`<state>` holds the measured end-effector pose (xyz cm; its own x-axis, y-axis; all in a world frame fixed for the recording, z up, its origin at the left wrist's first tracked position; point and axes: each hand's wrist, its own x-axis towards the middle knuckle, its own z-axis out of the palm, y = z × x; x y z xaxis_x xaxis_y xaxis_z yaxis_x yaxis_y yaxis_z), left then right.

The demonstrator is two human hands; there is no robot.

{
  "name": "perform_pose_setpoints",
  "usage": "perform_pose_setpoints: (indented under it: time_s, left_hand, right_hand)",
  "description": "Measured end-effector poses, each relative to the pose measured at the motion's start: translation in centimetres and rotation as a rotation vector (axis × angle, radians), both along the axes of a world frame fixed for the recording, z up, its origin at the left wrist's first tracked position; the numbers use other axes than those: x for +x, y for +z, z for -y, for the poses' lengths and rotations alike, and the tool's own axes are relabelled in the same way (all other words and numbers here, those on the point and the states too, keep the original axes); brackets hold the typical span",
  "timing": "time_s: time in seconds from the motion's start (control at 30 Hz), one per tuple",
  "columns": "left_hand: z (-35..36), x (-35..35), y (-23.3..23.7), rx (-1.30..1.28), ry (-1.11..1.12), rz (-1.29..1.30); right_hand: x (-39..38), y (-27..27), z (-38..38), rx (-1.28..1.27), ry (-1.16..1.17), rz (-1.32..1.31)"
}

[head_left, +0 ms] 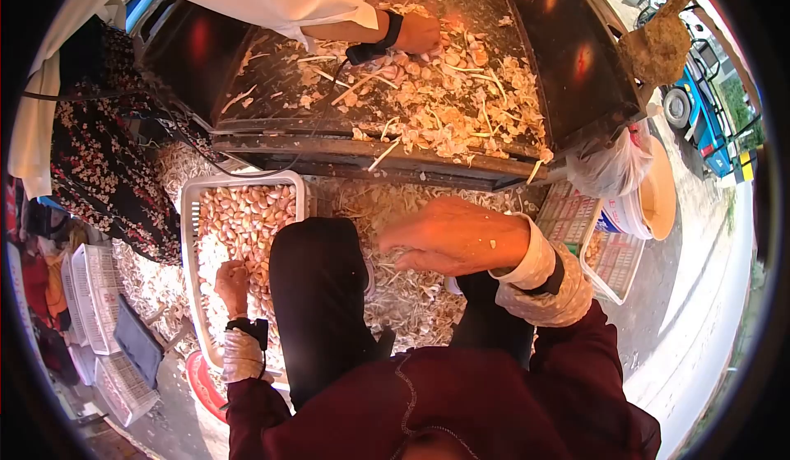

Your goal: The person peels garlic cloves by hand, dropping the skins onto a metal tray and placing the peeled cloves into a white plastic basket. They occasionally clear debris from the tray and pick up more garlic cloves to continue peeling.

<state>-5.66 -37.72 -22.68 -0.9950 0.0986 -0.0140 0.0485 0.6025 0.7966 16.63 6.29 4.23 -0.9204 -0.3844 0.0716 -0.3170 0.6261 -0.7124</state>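
Observation:
My left hand (233, 285) is over the left part of a white plastic basket, its fingers curled in against the cloves. What they hold, if anything, is hidden. Peeled-apart garlic cloves (247, 213) fill this basket (301, 192), beside my left knee. My right hand (461, 234) hovers above the gap between my knees, back upward, fingers stretched to the left and the thumb apart, with nothing seen in it. Ahead, garlic cloves and dry skins (469, 106) lie heaped on a dark work table (280, 127).
Another person's hand (418, 34) reaches into the table heap from the upper left. Garlic skins (411, 312) litter the floor. At right stand a white bucket (625, 217), a plastic bag (609, 168) and another basket (617, 271); stacked crates (95, 295) are at left.

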Motion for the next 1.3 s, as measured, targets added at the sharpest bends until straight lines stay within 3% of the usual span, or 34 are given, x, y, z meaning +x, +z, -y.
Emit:
perform_pose_setpoints:
  time_s: [0.1,0.17,0.2,0.23,0.3,0.33,0.37,0.43,0.5,0.57,0.63,0.7,0.77,0.87,0.9,1.0,1.1,1.23,1.27,1.3]
  left_hand:
    - [-2.1,1.2,2.2,-0.199,-0.026,-0.071]
    - [-3.9,2.2,4.6,-0.212,-0.190,-0.301]
    - [-2.7,1.4,3.8,-0.334,-0.288,-0.258]
    - [-3.2,2.1,4.5,-0.338,-0.289,-0.261]
    - [-4.4,3.5,6.2,-0.453,-0.232,-0.444]
    - [-4.4,3.2,7.6,-0.341,-0.359,-0.350]
    - [-4.9,3.1,8.9,-0.156,-0.347,-0.251]
    - [-9.0,4.1,15.6,-0.175,-0.201,-0.012]
    - [-14.5,5.9,21.6,0.203,-0.195,0.071]
    - [-19.8,7.6,25.9,0.414,-0.315,0.037]
    - [-24.9,8.9,27.9,0.441,-0.463,0.108]
    - [-29.6,9.5,27.8,0.408,-0.749,0.280]
    - [-34.0,9.1,23.9,0.337,-1.045,0.185]
    - [-38.3,8.6,20.9,0.159,-1.207,0.170]
    - [-38.9,8.4,20.8,0.165,-1.212,0.169]
    - [-40.0,7.5,20.9,0.431,-0.978,0.592]
    - [-40.5,7.1,20.5,0.448,-0.879,0.645]
    - [-40.8,7.4,20.3,0.479,-0.894,0.664]
    - [-40.8,7.4,20.2,0.477,-0.896,0.663]
    - [-40.8,7.3,20.1,0.482,-0.907,0.646]
  right_hand:
    - [1.5,1.3,-2.5,0.021,-0.092,0.050]
    - [2.8,1.0,-4.8,-0.034,-0.138,-0.010]
    - [3.2,1.7,-5.9,-0.015,-0.197,0.098]
    - [3.4,2.0,-6.9,0.002,-0.258,0.208]
    - [3.6,1.2,-8.7,-0.044,-0.331,0.188]
    - [3.5,0.5,-9.5,-0.089,-0.402,0.174]
    - [3.0,-0.2,-10.1,-0.093,-0.404,0.170]
    - [1.7,-2.0,-11.4,-0.344,-0.676,0.209]
    - [-0.1,-4.1,-13.4,-0.355,-0.734,0.182]
    - [-1.6,-5.6,-15.5,-0.361,-0.802,0.152]
    - [-2.5,-6.9,-17.4,-0.427,-0.933,-0.007]
    - [-3.3,-8.5,-19.6,-0.433,-1.036,-0.028]
    - [-3.7,-9.0,-21.0,-0.440,-1.133,-0.050]
    - [-3.7,-9.9,-22.5,-0.473,-1.176,-0.144]
    - [-3.7,-9.8,-23.2,-0.467,-1.181,-0.147]
    - [-4.1,-9.7,-25.3,-0.278,-1.264,-0.206]
    - [-6.4,-10.1,-27.9,0.162,-1.243,-0.436]
    - [-10.2,-8.6,-28.0,0.236,-1.207,-0.201]
    - [-10.3,-7.5,-27.6,0.190,-1.168,0.070]
    - [-11.0,-8.1,-27.7,0.189,-1.168,0.069]
